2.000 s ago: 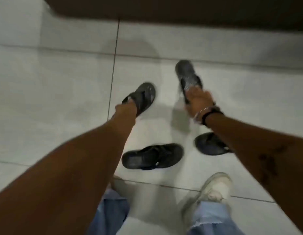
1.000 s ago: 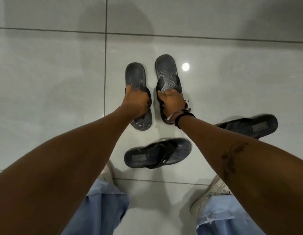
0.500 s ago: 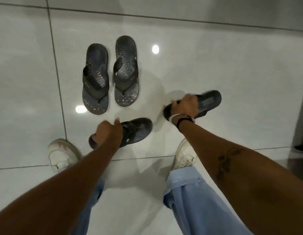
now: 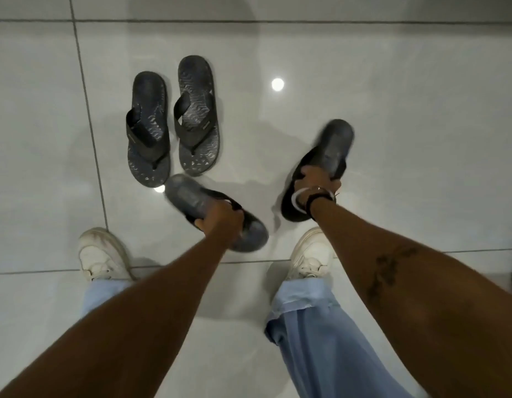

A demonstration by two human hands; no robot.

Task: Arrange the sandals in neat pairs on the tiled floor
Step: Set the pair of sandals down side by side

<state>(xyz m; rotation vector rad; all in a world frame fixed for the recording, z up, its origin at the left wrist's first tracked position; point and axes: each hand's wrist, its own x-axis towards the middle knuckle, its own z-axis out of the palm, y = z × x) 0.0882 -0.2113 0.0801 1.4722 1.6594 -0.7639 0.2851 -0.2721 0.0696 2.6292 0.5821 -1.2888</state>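
Two dark patterned sandals stand side by side on the grey tiled floor [image 4: 392, 96], the left one [image 4: 148, 130] and the right one [image 4: 198, 116], toes toward me. My left hand [image 4: 220, 222] grips a plain black sandal [image 4: 186, 196] by its middle, lifted and tilted, its heel close to the pair. My right hand [image 4: 316, 179] holds the other plain black sandal [image 4: 332, 145] by its strap area, angled up to the right. Both held sandals are motion-blurred.
My two white sneakers [image 4: 102, 257] [image 4: 312, 257] and light blue trouser legs [image 4: 320, 326] stand just below the held sandals. Grout lines cross the glossy tiles, with a lamp reflection [image 4: 277, 84] to the right of the pair.
After setting the patterned pair down side by side, both hands took the two plain black sandals. Since half a second ago these have been lifted and are turning.
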